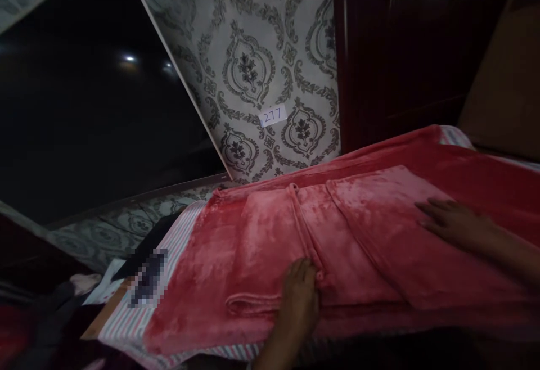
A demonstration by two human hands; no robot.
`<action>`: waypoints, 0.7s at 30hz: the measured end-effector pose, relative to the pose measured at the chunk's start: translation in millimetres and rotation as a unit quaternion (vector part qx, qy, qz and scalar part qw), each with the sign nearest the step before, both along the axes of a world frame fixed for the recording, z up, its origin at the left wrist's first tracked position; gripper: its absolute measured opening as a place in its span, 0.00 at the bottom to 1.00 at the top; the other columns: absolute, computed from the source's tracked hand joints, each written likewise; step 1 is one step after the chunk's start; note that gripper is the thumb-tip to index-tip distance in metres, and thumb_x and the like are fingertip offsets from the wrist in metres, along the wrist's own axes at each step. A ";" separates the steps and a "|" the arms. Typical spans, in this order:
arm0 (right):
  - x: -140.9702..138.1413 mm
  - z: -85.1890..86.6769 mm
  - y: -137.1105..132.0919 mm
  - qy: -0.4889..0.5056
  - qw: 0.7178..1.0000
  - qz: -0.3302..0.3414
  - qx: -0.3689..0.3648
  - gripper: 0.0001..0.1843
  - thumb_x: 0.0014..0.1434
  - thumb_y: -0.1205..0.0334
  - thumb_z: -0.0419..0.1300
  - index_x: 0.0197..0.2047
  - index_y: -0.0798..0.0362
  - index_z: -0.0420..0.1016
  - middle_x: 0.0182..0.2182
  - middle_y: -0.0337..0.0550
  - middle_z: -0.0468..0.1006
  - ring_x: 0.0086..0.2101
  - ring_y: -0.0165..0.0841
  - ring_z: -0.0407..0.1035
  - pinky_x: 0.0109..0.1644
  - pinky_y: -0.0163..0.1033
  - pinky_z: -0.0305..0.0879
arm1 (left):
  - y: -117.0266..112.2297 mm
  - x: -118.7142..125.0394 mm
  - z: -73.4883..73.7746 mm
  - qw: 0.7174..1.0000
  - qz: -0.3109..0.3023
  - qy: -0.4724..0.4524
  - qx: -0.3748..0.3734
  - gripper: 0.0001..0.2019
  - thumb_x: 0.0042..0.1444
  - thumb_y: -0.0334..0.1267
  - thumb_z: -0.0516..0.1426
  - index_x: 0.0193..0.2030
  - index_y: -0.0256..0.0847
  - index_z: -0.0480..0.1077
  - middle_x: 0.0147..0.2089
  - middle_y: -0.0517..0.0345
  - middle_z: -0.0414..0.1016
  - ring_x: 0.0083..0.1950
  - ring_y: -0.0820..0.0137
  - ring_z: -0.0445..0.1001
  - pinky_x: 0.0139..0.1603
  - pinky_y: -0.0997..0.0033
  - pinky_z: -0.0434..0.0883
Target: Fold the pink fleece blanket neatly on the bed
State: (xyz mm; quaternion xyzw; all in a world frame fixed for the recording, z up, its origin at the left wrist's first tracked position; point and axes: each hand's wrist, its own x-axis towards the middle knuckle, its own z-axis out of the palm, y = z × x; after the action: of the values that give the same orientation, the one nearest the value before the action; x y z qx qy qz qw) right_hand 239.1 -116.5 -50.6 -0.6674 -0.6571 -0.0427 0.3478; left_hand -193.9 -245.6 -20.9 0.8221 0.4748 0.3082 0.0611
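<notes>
A red plush blanket [261, 229] lies folded in layers on top of a spread red cover on a bed. My left hand [298, 297] rests on the near folded edge of the blanket, fingers together and curled over the fold. My right hand [451, 221] lies flat on the upper right layer of the blanket, fingers stretched out and pressing on the cloth. Whether the left hand pinches the fold or only rests on it is unclear.
A striped sheet [177, 240] shows at the bed's left edge. Patterned wallpaper [253, 66] with a paper label reading 277 [273, 115] is behind. A dark screen [84, 105] stands left, a dark wooden door [392, 49] right. Clutter lies at the lower left.
</notes>
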 end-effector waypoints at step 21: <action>-327.2 77.3 126.8 0.317 0.917 0.148 -0.193 0.27 0.56 0.69 0.60 0.60 0.55 0.67 0.54 0.51 0.75 0.50 0.37 0.71 0.51 0.35 0.68 | -3.1 -26.4 -58.6 0.995 -0.044 0.006 0.086 0.23 0.54 0.25 0.54 0.54 0.52 0.73 0.54 0.49 0.79 0.54 0.55 0.78 0.55 0.50 0.77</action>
State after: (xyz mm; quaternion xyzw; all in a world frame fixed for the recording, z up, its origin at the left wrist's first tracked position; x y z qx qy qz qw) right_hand -88.1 10.3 26.7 -0.5952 -0.5994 0.3507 0.4043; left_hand -220.3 -248.7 -79.5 0.8464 0.4100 0.3397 0.0006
